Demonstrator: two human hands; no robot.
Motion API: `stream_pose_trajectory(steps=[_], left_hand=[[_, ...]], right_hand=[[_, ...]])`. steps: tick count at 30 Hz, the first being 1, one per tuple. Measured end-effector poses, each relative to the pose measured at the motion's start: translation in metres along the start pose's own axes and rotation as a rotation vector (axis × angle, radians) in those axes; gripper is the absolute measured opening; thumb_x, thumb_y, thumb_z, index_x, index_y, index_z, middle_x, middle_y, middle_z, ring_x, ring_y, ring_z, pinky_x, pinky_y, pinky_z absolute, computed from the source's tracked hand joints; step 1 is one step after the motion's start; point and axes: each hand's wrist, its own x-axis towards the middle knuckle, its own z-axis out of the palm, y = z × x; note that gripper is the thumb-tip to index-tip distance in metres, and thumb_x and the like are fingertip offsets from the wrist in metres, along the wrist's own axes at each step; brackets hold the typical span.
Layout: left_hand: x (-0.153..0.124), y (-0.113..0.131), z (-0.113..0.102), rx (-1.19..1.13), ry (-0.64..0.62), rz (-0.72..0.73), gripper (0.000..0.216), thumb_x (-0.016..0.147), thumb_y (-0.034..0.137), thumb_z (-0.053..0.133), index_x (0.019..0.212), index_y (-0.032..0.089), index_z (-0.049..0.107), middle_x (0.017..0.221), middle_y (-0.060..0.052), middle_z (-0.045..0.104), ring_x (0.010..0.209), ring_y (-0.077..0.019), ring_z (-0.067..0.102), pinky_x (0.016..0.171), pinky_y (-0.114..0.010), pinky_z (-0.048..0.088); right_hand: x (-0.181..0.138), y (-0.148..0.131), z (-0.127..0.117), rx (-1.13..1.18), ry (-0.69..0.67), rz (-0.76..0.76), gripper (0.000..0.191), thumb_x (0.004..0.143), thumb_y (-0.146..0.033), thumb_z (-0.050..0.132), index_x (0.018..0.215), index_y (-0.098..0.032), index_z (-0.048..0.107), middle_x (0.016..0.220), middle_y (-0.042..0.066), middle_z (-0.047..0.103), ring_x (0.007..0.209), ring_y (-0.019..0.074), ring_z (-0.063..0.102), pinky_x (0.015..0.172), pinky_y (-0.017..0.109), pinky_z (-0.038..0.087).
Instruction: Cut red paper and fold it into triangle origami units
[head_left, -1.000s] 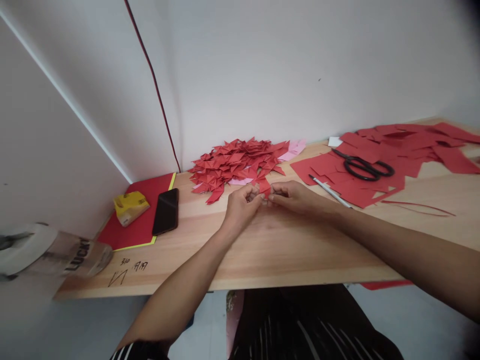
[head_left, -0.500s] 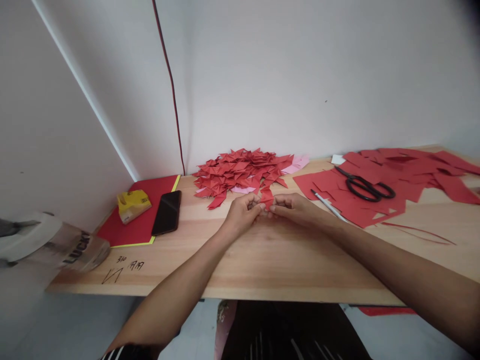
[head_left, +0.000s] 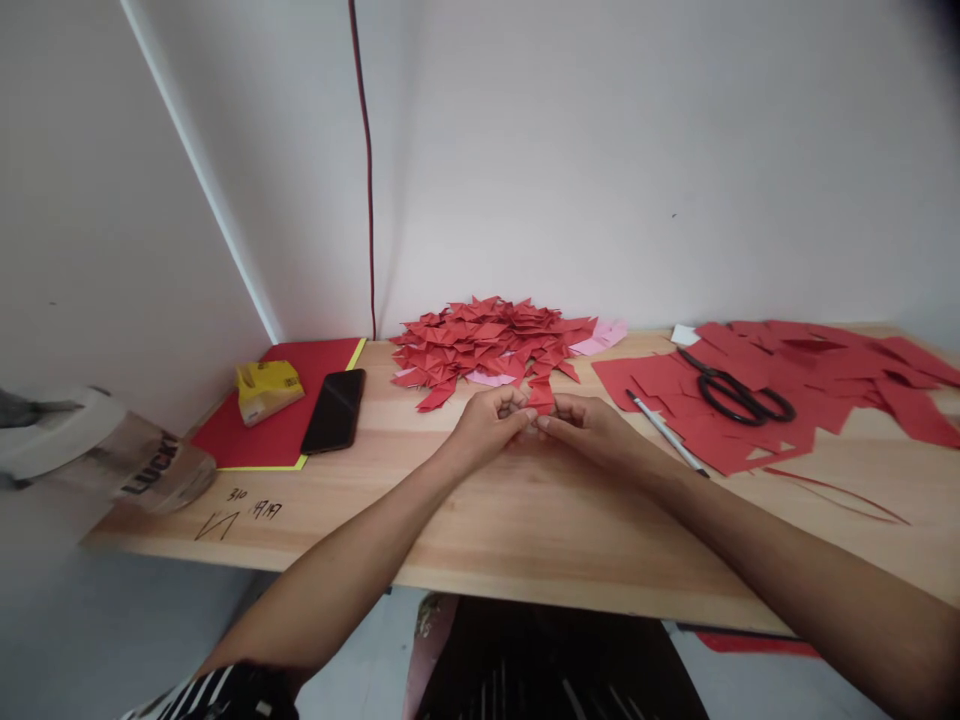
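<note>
Between my fingertips is a small piece of folded red paper (head_left: 540, 396), held just above the wooden table (head_left: 480, 520). My left hand (head_left: 491, 418) pinches its left side and my right hand (head_left: 581, 420) pinches the right, thumbs nearly meeting at the lower edge. Fingers cover part of the paper. Right behind it lies a heap of folded red paper pieces (head_left: 487, 340), with bits of pink paper (head_left: 600, 337) poking out at its edge.
Right: cut red paper sheets (head_left: 795, 375), black-handled scissors (head_left: 739, 395) and a white pen (head_left: 667, 433). Left: a black phone (head_left: 334, 410) and a yellow packet (head_left: 270, 388) on a yellow-edged red sheet (head_left: 259, 450); a clear plastic cup (head_left: 161, 470) stands at the far left.
The view has tilted and shifted slightly. Both hands stay at the same spot before the heap; the paper between them now shows a wider, flatter face.
</note>
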Motion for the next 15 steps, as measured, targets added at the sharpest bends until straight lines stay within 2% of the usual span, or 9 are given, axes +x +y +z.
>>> stream_pose_trajectory(steps=[5,9,12,15], left_hand=[[0.0,0.001,0.003,-0.075,0.023,-0.019,0.028,0.075,0.039,0.066,0.075,0.016,0.05,0.06,0.003,0.054,0.047,-0.0076,0.048,0.047,-0.02,0.039],[0.001,0.001,0.0,-0.062,0.016,-0.004,0.027,0.075,0.038,0.065,0.076,0.015,0.051,0.06,0.002,0.056,0.047,-0.0079,0.049,0.047,-0.02,0.038],[0.001,0.004,-0.007,0.002,-0.048,0.002,0.026,0.076,0.037,0.065,0.075,0.015,0.052,0.056,0.003,0.054,0.047,-0.008,0.048,0.048,-0.02,0.037],[0.001,0.009,-0.014,0.053,-0.126,-0.013,0.024,0.077,0.035,0.064,0.074,0.014,0.053,0.059,0.002,0.056,0.048,-0.0077,0.048,0.048,-0.02,0.035]], right_hand=[[0.0,-0.001,0.004,0.024,0.035,0.0,0.021,0.083,-0.037,0.056,0.072,-0.02,0.06,0.075,0.001,0.067,0.073,0.0173,0.061,0.069,0.029,0.046],[0.001,-0.001,0.004,0.051,-0.021,-0.008,0.022,0.084,-0.038,0.054,0.076,-0.02,0.064,0.077,0.002,0.067,0.076,0.0181,0.062,0.073,0.03,0.047],[0.001,0.001,-0.001,0.048,-0.063,0.034,0.027,0.084,-0.045,0.057,0.08,-0.019,0.065,0.079,0.003,0.067,0.075,0.018,0.06,0.07,0.03,0.045],[0.002,0.0,-0.006,0.031,-0.064,0.087,0.036,0.082,-0.054,0.059,0.081,-0.019,0.064,0.072,0.002,0.063,0.065,0.0152,0.055,0.059,0.028,0.041]])
